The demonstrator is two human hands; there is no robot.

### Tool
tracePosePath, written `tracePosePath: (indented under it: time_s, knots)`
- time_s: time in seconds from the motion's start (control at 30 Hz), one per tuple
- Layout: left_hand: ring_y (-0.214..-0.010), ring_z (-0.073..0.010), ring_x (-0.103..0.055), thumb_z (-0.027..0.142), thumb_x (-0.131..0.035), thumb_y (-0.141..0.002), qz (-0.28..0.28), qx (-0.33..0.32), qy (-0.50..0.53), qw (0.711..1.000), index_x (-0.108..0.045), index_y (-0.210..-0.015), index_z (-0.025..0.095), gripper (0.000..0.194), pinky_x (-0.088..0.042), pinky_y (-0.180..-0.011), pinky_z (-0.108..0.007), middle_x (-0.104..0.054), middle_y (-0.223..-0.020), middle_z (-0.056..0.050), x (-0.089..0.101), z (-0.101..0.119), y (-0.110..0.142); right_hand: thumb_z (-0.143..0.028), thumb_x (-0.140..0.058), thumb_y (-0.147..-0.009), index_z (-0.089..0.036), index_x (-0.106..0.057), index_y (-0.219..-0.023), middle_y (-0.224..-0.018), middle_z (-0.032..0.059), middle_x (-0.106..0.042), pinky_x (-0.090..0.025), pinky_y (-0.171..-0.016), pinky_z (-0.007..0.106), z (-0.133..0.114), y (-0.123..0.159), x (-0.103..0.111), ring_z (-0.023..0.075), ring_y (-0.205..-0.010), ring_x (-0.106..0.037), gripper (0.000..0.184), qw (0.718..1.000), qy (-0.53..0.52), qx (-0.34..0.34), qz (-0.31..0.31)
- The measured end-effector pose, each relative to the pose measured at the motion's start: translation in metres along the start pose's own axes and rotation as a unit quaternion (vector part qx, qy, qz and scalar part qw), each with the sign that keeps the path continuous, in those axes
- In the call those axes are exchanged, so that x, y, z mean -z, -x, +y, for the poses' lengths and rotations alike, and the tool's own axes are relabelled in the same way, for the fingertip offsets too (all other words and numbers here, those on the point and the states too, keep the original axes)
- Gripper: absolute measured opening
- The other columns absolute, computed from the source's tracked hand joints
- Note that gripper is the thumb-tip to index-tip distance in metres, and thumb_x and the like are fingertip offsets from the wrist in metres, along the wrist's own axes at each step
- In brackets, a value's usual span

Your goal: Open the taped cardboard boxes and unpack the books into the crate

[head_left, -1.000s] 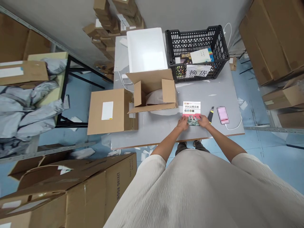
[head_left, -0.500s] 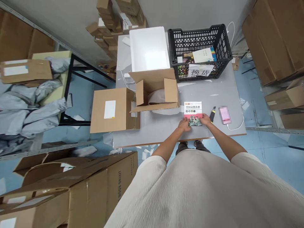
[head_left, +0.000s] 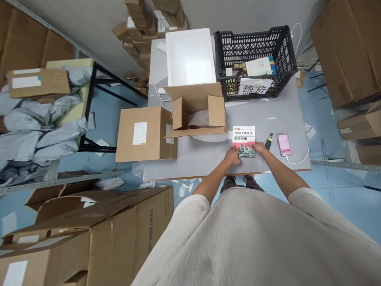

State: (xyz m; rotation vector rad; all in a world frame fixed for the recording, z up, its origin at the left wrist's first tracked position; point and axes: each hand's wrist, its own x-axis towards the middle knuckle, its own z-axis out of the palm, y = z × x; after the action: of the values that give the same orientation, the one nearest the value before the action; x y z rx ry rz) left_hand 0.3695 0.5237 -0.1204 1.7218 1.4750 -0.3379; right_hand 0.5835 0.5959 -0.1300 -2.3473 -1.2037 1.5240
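Note:
A book [head_left: 244, 139] with a white, pink and dark green cover lies before me near the table's front edge, its Chinese title facing me. My left hand [head_left: 233, 155] grips its lower left side, and my right hand [head_left: 259, 147] holds its right side, fingers closed on the edges. Just beyond my right hand lies a black and yellow box cutter [head_left: 269, 141]. Farther right is a pink phone [head_left: 284, 144] with a white cable plugged in. Left of the book stands an open cardboard box [head_left: 196, 109] with pale wrapping inside.
A closed cardboard box [head_left: 139, 135] sits at the table's left. Behind are a white foam box [head_left: 190, 35] and a black plastic crate [head_left: 288, 51] containing books, with a paper sign. Grey parcels [head_left: 38, 127] fill a side table; large cartons [head_left: 127, 226] stand at lower left.
The whole view has shifted slightly, with the table's contents a little farther right and up. Both hands stay on the book, which has hardly moved on the table.

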Motion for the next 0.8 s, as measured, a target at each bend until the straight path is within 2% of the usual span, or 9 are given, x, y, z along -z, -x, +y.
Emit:
tracePosePath:
  time_s: [0.07,0.27,0.47,0.63,0.8]
  knots:
    - [-0.174,-0.0401,-0.026,0.037,-0.072,-0.09,-0.001,0.002,0.002,1.0,-0.034,-0.176,0.016,0.096,-0.028,-0.14,-0.047,-0.022,-0.189,-0.021,-0.0009,0.0002,0.0005,-0.022,-0.074,-0.08,-0.013,-0.08,-0.098,-0.107,0.0147,-0.084,-0.062,-0.086,0.031,-0.0013,-0.0012,0.002,0.0273,-0.1,-0.079,0.021,1.0,-0.009,-0.004,-0.003]
    - [-0.174,-0.0389,-0.026,0.039,-0.073,-0.089,0.0,-0.001,0.004,1.0,-0.035,-0.175,0.022,0.095,-0.026,-0.14,-0.048,-0.025,-0.189,-0.017,-0.0015,-0.0018,-0.0006,-0.02,-0.076,-0.078,-0.012,-0.081,-0.099,-0.105,0.0156,-0.084,-0.063,-0.087,0.033,-0.0033,-0.0016,0.0055,0.0282,-0.1,-0.079,0.023,1.0,-0.029,-0.005,-0.01]
    - [-0.174,-0.0385,-0.025,0.037,-0.072,-0.092,0.0,-0.004,-0.005,1.0,-0.036,-0.174,0.018,0.092,-0.025,-0.14,-0.046,-0.023,-0.189,-0.02,-0.0002,-0.0004,0.0017,-0.019,-0.074,-0.08,-0.012,-0.082,-0.103,-0.106,0.0157,-0.085,-0.063,-0.087,0.031,-0.006,-0.0014,-0.0006,0.0293,-0.105,-0.079,0.026,0.999,-0.032,-0.008,0.003]
    - [-0.174,-0.0386,-0.026,0.037,-0.072,-0.092,-0.006,-0.002,-0.004,1.0,-0.036,-0.173,0.017,0.091,-0.025,-0.14,-0.046,-0.022,-0.189,-0.021,0.0014,0.0006,0.0017,-0.019,-0.073,-0.081,-0.01,-0.082,-0.104,-0.107,0.017,-0.085,-0.063,-0.087,0.032,-0.0078,-0.0017,-0.0027,0.0288,-0.102,-0.079,0.027,0.999,-0.039,-0.012,0.005]
    - [-0.174,-0.0389,-0.025,0.039,-0.071,-0.093,-0.005,0.001,-0.015,1.0,-0.036,-0.174,0.019,0.091,-0.023,-0.14,-0.048,-0.023,-0.189,-0.02,0.0002,0.0015,0.0004,-0.023,-0.072,-0.085,-0.012,-0.08,-0.102,-0.101,0.0133,-0.085,-0.063,-0.088,0.03,-0.0059,-0.0025,0.0001,0.0252,-0.098,-0.078,0.022,0.998,-0.054,0.014,-0.019]
